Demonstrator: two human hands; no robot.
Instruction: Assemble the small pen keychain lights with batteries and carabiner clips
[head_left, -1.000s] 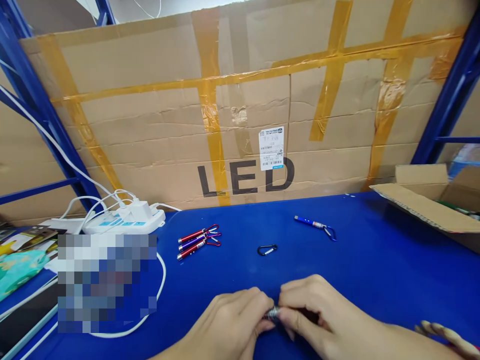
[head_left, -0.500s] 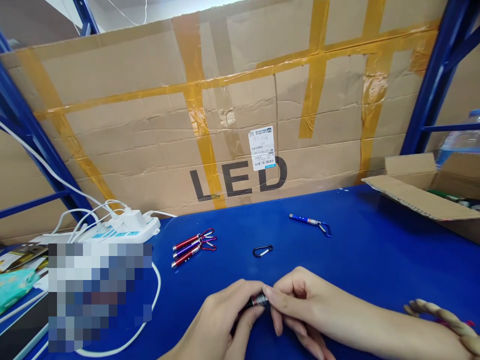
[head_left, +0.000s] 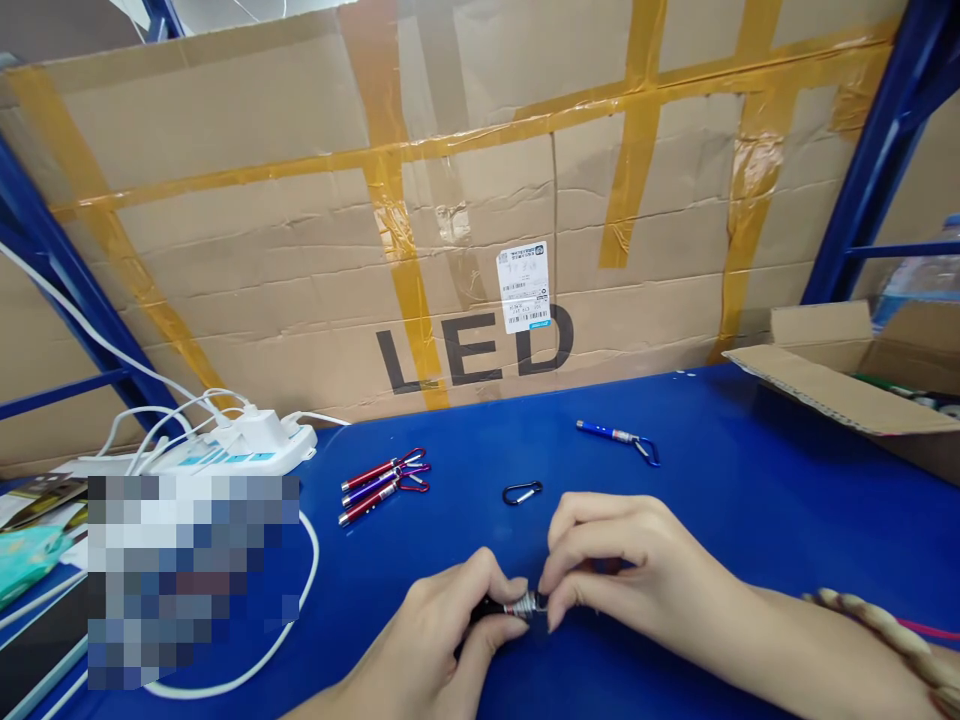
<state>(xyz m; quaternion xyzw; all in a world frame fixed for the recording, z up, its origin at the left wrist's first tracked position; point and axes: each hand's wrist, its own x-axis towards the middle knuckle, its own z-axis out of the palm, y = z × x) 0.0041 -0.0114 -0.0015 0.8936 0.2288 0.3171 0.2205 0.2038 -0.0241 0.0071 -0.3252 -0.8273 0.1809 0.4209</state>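
Note:
My left hand [head_left: 457,625] is closed around a small black penlight [head_left: 519,606] with a silver label, its end pointing right. At that end, my right hand [head_left: 622,560] has its fingertips pinched together; what lies between them is too small to make out. Beyond the hands rests a loose black carabiner [head_left: 522,492] with a silver gate. Further back lies a blue penlight [head_left: 604,432] with a blue carabiner clipped on. To the left, two red penlights [head_left: 367,503] and a purple penlight [head_left: 369,489] lie side by side, each with its carabiner.
A white power strip [head_left: 292,450] with plugs and cables sits at the left of the blue table [head_left: 720,470]. A blurred-out patch covers the area before it. An open cardboard box [head_left: 817,385] stands at right. A large taped carton [head_left: 300,260] closes off the back.
My right hand has risen slightly and its fingers have drawn up into a pinch at the penlight's end, exposing more of that end. The left hand keeps its hold.

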